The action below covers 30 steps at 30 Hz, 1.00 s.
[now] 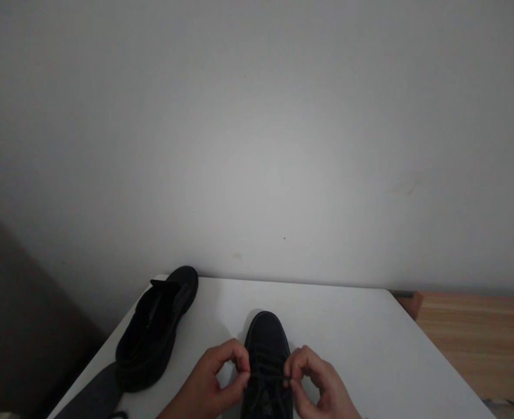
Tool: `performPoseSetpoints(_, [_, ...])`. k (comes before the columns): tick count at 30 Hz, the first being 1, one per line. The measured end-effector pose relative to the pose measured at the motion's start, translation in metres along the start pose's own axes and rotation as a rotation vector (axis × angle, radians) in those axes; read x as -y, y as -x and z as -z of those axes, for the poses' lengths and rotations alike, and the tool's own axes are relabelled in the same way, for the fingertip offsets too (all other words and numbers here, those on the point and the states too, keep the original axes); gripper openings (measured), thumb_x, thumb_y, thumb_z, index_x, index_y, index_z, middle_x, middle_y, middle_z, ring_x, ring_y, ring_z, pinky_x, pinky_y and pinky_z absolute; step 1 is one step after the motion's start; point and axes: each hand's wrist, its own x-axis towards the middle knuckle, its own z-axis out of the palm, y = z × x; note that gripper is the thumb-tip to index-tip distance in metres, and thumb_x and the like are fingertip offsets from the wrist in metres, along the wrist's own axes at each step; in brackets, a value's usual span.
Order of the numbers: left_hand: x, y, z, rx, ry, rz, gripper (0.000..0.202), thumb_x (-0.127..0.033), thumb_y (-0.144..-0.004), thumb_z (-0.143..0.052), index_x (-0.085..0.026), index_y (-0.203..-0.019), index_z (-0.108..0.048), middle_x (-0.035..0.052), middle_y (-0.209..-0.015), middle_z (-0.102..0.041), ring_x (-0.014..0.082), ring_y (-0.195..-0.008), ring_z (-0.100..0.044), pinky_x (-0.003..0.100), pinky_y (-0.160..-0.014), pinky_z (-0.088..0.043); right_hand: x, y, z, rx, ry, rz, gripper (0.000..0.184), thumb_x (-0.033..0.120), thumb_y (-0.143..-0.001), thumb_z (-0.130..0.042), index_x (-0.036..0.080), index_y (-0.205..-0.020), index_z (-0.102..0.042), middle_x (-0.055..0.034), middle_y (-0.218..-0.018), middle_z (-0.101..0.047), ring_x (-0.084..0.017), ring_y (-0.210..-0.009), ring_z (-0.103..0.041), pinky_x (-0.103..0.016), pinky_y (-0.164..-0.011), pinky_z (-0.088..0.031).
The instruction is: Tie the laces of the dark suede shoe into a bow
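- Bottom centre of the frame: my left hand (208, 387) and right hand (315, 387) flank a black shoe (266, 361), toe pointing away from me, each hand closed in a pinch on the lace (267, 377) that runs across the shoe's upper.
- The lace looks taut between the two pinches; I judge this to be the lacing or tightening stage, with no bow visible.
- The next move, as I read it, calls for an even pull from both sides so the lace seats without slipping from my fingertips.
- Lower left: a second black shoe (154, 331) lies untouched, apart from my hands, near the corner of the white table (361, 337).
- Beyond: a plain pale wall (257, 128) fills the upper frame; a wooden surface (475, 343) shows at lower right.
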Motion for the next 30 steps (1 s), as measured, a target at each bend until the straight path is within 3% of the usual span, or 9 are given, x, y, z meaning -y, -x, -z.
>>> performPoseSetpoints(5, [0.001,0.001,0.000,0.055,0.239,0.019,0.020,-0.036,-0.088,-0.063,-0.020,-0.083,-0.054,-0.0010,-0.078,-0.052,0.0158,-0.075,-0.051,0.027,-0.070,-0.040,-0.004,0.001,0.000,0.018,-0.104,-0.038,0.017,0.028,-0.092,-0.059,0.023,-0.081,-0.047,-0.0033,-0.082,-0.058,-0.019,-0.074,-0.058,-0.030,-0.069,-0.047])
performPoseSetpoints(12, [0.000,0.001,0.000,0.116,0.504,0.083,0.034,-0.048,-0.085,-0.072,-0.020,-0.083,-0.053,-0.0033,-0.074,-0.052,0.0112,-0.068,-0.046,0.024,-0.064,-0.037,-0.016,0.005,0.005,0.074,-0.300,-0.101,0.030,0.051,-0.097,-0.053,0.022,-0.088,-0.052,-0.0006,-0.081,-0.053,-0.017,-0.073,-0.050,-0.029,-0.068,-0.038])
performPoseSetpoints(25, [-0.010,-0.002,-0.001,0.155,0.692,0.008,0.031,-0.041,-0.084,-0.076,-0.018,-0.088,-0.056,-0.0017,-0.077,-0.057,0.0102,-0.070,-0.052,0.024,-0.067,-0.042,-0.009,0.001,0.011,0.036,-0.553,-0.180,0.035,0.052,-0.085,-0.072,0.021,-0.082,-0.056,0.0022,-0.075,-0.050,-0.013,-0.065,-0.042,-0.026,-0.061,-0.033])
performPoseSetpoints(30, [-0.004,-0.002,-0.003,0.134,0.721,0.039,0.029,-0.036,-0.084,-0.077,-0.018,-0.088,-0.055,-0.0018,-0.077,-0.061,0.0093,-0.065,-0.059,0.024,-0.065,-0.046,-0.015,0.001,0.011,0.010,-0.642,-0.182,0.033,0.047,-0.083,-0.076,0.020,-0.080,-0.057,0.0019,-0.074,-0.054,-0.013,-0.067,-0.050,-0.026,-0.064,-0.036])
